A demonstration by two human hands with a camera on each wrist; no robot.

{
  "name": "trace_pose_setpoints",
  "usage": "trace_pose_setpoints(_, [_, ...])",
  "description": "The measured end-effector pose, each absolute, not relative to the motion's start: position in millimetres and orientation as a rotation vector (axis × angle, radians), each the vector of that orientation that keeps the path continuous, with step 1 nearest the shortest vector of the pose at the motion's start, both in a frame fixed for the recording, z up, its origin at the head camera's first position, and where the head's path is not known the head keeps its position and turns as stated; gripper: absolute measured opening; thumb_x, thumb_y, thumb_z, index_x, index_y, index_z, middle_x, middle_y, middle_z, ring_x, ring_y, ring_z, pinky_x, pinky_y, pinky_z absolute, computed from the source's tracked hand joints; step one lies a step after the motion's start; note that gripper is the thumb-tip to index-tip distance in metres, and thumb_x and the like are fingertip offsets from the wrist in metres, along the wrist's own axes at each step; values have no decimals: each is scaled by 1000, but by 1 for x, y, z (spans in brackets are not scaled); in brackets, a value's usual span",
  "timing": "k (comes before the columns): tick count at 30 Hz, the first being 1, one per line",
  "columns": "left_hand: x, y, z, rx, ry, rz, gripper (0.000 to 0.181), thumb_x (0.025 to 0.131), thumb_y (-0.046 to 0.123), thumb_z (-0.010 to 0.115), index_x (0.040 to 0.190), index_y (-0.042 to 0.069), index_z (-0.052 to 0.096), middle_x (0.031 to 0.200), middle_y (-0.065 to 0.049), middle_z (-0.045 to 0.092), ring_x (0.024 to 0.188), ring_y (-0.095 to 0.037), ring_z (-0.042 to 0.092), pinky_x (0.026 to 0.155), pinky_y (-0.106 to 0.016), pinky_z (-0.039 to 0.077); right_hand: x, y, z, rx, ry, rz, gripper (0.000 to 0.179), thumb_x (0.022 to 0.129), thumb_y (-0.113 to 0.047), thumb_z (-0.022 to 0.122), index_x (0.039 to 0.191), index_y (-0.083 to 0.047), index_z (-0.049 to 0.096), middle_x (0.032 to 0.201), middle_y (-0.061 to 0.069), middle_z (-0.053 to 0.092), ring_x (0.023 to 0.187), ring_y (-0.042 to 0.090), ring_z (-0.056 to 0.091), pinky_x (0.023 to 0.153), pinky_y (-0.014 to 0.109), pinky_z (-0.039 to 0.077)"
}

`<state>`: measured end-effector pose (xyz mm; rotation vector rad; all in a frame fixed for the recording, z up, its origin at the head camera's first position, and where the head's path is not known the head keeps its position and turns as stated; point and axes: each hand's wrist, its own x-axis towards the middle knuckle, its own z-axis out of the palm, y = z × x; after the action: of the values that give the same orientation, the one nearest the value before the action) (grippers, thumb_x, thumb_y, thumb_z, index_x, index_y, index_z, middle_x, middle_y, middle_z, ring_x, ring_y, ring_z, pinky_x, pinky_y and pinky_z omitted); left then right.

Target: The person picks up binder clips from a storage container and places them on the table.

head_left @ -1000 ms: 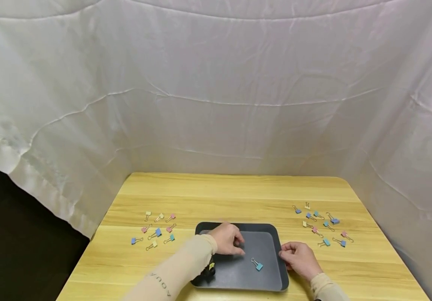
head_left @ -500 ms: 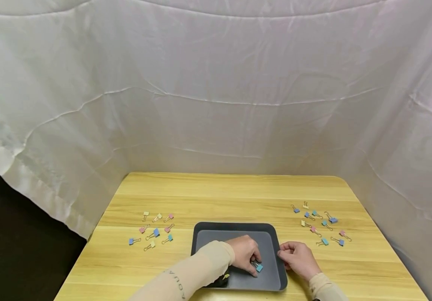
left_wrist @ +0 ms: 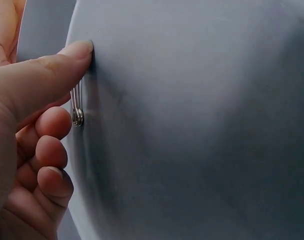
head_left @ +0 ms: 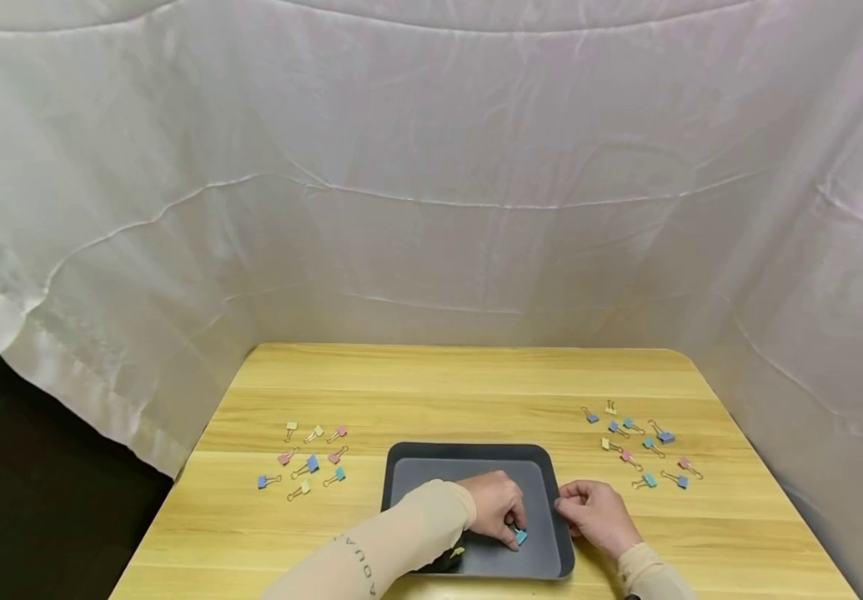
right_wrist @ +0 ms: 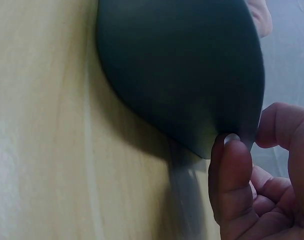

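Note:
A teal binder clip (head_left: 521,537) sits low in the right half of the dark grey tray (head_left: 469,452). My left hand (head_left: 497,507) reaches into the tray and pinches this clip between thumb and fingers. In the left wrist view the clip's wire handles (left_wrist: 77,112) show below the thumb, while its teal body is hidden. On the tray's right side, my right hand (head_left: 599,517) grips the rim. The right wrist view has the thumb and fingers on either side of the tray wall (right_wrist: 182,65).
On the left of the wooden table (head_left: 431,383) lie several binder clips (head_left: 307,467) in blue, pink, yellow and teal. Another scattered group of clips (head_left: 649,481) lies at the right. A dark object with a yellow bit (head_left: 457,552) shows by the left wrist. Pale curtains (head_left: 431,250) surround the table.
My left hand has moved right and down across the tray to the teal binder clip and taken hold of it. My right hand has stayed at the tray's rim.

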<state>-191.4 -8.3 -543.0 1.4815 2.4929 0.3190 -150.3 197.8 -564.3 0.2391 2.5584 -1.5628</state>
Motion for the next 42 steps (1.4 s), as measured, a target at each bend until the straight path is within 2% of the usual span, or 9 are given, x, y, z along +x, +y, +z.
trace_pose_setpoints(18, [-199,-22,-549,1456,2561,403,16,74,40,82,73,26,75,68,21,55,59,13,44,56,-4,37,-152,197,-566,240,2541,-1586,18,77,-3,69,93,4,68,73,5,65,58,18,59,51,30,53])
trace_pose_setpoints(26, [-206,-38,-537,1320,2572,580,10,78,32,80,77,24,76,64,22,59,55,14,48,56,-6,41,-151,196,-564,259,2538,-1593,17,76,-2,69,92,5,68,73,6,65,58,18,60,51,30,53])
trace_pose_setpoints(34, [-217,-66,-525,1196,2647,731,12,79,30,80,81,19,76,65,20,59,55,10,50,57,-8,43,-150,195,-564,260,2548,-1589,18,76,-2,68,93,5,68,73,6,65,59,18,60,51,31,53])
trace_pose_setpoints(42, [-232,-115,-519,970,2765,964,9,79,26,80,80,18,76,64,18,60,56,4,54,57,-14,47,-149,196,-564,255,2558,-1574,17,76,-2,68,92,5,68,73,5,66,58,18,60,51,30,53])
